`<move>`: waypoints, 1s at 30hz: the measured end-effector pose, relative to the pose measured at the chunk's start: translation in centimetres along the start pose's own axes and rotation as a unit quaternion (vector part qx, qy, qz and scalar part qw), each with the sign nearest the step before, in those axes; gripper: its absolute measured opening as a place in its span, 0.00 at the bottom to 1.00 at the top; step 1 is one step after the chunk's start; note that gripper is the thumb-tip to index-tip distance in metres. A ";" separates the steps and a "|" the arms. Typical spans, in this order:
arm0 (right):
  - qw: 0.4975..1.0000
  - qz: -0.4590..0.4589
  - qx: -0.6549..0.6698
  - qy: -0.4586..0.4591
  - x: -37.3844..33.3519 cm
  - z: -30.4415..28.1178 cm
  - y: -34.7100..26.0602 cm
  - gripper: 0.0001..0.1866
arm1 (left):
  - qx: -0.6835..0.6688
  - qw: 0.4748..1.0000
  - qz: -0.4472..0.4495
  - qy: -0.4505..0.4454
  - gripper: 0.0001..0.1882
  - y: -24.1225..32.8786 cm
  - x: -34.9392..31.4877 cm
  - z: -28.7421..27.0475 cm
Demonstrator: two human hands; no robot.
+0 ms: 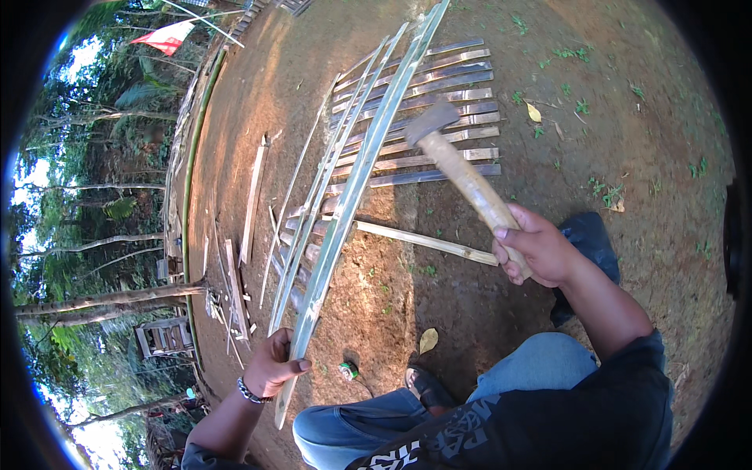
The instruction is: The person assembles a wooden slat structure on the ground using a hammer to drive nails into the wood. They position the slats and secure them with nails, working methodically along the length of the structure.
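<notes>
The left hand [272, 364] is closed around the near end of a long green bamboo strip [356, 184], thumb over its edge; the strip runs away from the hand across a row of slats [439, 125] lying on the dirt. The right hand [539, 249] is fisted on the wooden handle of a hammer [454, 160], held raised, its dark head up ahead of the hand, over the slats and just right of the strip. A loose stick [423, 241] lies between the hands.

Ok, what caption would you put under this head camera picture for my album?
Left hand grips a long split bamboo strip while the right hand raises a wooden-handled hammer above bamboo slats on bare dirt.
</notes>
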State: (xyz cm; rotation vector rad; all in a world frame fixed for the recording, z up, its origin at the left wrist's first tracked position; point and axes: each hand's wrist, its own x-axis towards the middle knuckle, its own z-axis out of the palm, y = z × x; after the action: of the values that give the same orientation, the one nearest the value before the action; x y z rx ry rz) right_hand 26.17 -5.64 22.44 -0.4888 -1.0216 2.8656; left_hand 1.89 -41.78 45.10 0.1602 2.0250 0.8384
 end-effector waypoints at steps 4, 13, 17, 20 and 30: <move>0.999 0.022 -0.033 -0.023 -0.3 0.2 -0.1 0.17 | -0.006 1.000 0.020 0.006 0.26 -0.4 0.3 1.2; 0.946 -0.011 -0.233 0.224 -0.7 -2.8 6.0 0.30 | 0.005 1.000 0.002 0.000 0.29 -1.5 1.7 2.8; 0.767 -0.076 -0.509 0.383 -2.1 -6.6 13.0 0.40 | -0.016 0.999 -0.031 -0.006 0.31 -2.4 2.2 5.6; 0.697 -0.052 -0.583 0.414 -2.8 -9.9 14.7 0.45 | -0.006 0.999 -0.040 -0.013 0.30 -4.8 3.4 7.1; 0.566 -0.110 -0.792 0.201 1.9 -8.2 14.4 0.25 | 0.054 0.998 -0.009 -0.009 0.29 -10.4 6.4 10.7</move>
State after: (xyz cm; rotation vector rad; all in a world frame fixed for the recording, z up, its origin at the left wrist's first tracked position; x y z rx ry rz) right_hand 27.64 -11.61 6.92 -0.7997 -2.8300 0.6912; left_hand 8.74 -41.66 30.37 0.2084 2.0531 0.7147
